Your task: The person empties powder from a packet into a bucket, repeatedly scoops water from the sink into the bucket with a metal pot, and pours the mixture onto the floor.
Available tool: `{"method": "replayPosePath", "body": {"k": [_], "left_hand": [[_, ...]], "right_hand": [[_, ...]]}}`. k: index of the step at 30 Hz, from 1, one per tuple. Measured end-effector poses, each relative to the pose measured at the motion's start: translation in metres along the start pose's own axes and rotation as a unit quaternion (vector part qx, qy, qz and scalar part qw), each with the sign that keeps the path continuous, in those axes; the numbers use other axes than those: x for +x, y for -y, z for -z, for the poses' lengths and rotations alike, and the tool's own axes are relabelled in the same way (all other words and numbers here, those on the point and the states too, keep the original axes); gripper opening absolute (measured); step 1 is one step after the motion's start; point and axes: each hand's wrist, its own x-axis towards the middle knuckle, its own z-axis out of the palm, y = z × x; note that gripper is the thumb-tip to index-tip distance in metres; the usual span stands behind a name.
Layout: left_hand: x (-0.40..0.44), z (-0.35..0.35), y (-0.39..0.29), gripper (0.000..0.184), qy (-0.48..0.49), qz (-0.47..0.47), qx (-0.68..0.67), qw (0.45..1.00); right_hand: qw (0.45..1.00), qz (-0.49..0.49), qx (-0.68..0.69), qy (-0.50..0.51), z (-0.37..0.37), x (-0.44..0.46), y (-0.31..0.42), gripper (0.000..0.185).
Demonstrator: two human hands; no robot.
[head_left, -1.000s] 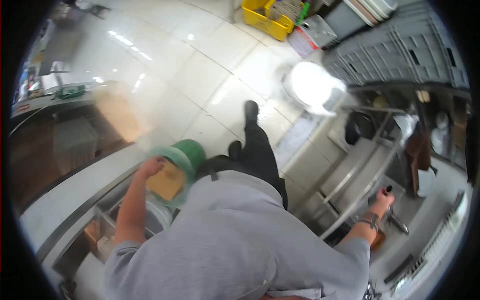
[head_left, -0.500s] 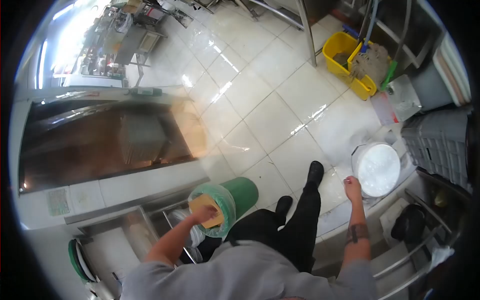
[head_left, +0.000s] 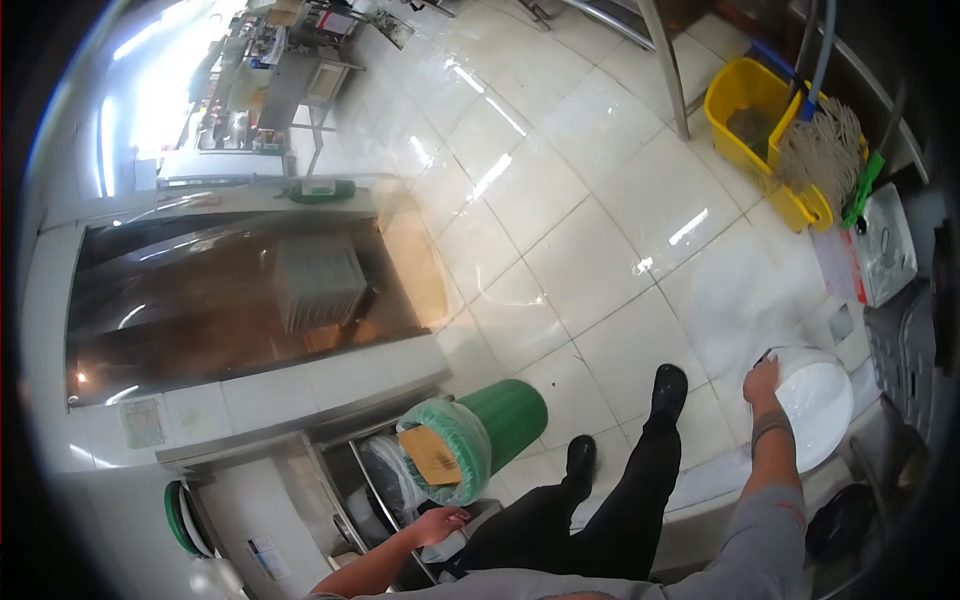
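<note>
My left hand (head_left: 438, 525) is low in the view, just below the lined green bin (head_left: 510, 425), with its fingers loosely extended and nothing visible in them. A flat piece of brown cardboard (head_left: 430, 455) lies in the mouth of that bin. At the right, my right hand (head_left: 763, 382) is closed beside the rim of a round white bucket (head_left: 818, 415). Something small and dark shows at its fingertips, too small to name.
A yellow mop bucket (head_left: 740, 100) with a grey mop (head_left: 825, 150) stands at the upper right. Glossy tiles (head_left: 560, 240) cover the floor. On the left is a glass-topped counter (head_left: 300, 395). Grey crates (head_left: 900, 335) line the right edge.
The view has swung, bringing more of the floor and left counter in. My left hand has left the cardboard and moved below the bin. My right hand has moved from the metal shelving to the white bucket.
</note>
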Motion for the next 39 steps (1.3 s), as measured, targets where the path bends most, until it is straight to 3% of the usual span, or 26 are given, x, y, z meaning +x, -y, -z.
{"method": "replayPosePath", "body": {"k": [4,5,7,9,12,13,15,19,22,25,27,32,34,36,37,38,39], "left_hand": [[0.017,0.008,0.003,0.031,0.015,0.016,-0.102,0.994],[0.021,0.008,0.001,0.030,0.013,0.024,-0.139,0.990],[0.026,0.011,-0.006,0.029,0.024,0.045,-0.156,0.986],[0.031,0.009,-0.014,0.031,0.012,0.041,-0.163,0.986],[0.042,0.008,-0.007,0.030,0.032,0.055,-0.131,0.989],[0.046,0.008,-0.010,0.030,0.032,0.051,-0.130,0.990],[0.050,0.012,-0.015,0.030,0.037,0.038,-0.104,0.993],[0.067,0.017,-0.016,0.029,0.024,0.016,-0.091,0.995],[0.071,0.023,-0.004,0.030,0.024,0.008,-0.148,0.989],[0.070,0.026,-0.005,0.031,-0.006,-0.005,-0.108,0.994],[0.066,0.023,-0.001,0.030,0.009,-0.009,-0.085,0.996],[0.086,0.014,0.012,0.030,0.051,0.021,-0.100,0.993],[0.090,0.008,0.006,0.028,-0.008,0.007,-0.121,0.993],[0.092,0.000,0.006,0.028,0.020,0.026,-0.101,0.994],[0.092,-0.003,0.007,0.028,0.020,0.023,-0.110,0.994],[0.093,-0.004,0.008,0.028,0.025,0.018,-0.111,0.993],[0.093,-0.008,0.011,0.028,0.033,0.025,-0.148,0.988]], "right_hand": [[0.998,-0.025,0.064,0.009,-0.003,0.006,-0.014,0.037],[0.995,-0.043,0.037,-0.076,-0.015,0.016,-0.010,0.036],[0.988,-0.066,0.020,-0.135,-0.042,0.015,0.000,0.036],[0.998,-0.053,0.014,0.012,-0.015,0.019,-0.003,0.042],[0.993,-0.049,0.045,0.096,-0.006,0.026,-0.001,0.044],[0.993,-0.052,0.044,0.095,-0.002,0.022,-0.002,0.044],[0.993,-0.084,0.002,-0.082,-0.002,0.008,0.002,0.035],[0.994,-0.041,-0.045,-0.088,-0.019,0.032,0.003,0.034],[0.999,0.005,-0.045,0.005,-0.014,0.048,0.003,0.032],[0.998,-0.043,0.051,0.008,-0.006,0.030,-0.017,0.033],[0.984,-0.051,0.160,-0.056,0.040,-0.022,-0.022,0.037],[0.994,-0.044,0.095,-0.004,0.011,0.009,-0.015,0.040],[0.998,-0.013,0.055,0.009,-0.023,0.044,-0.009,0.044],[0.998,-0.023,0.049,0.040,-0.001,0.038,-0.005,0.049],[0.998,-0.008,0.058,-0.016,-0.006,0.042,-0.004,0.047],[0.989,-0.014,0.045,-0.139,-0.026,0.060,0.002,0.041],[0.988,-0.013,0.035,-0.150,-0.017,0.049,0.003,0.037]]}}
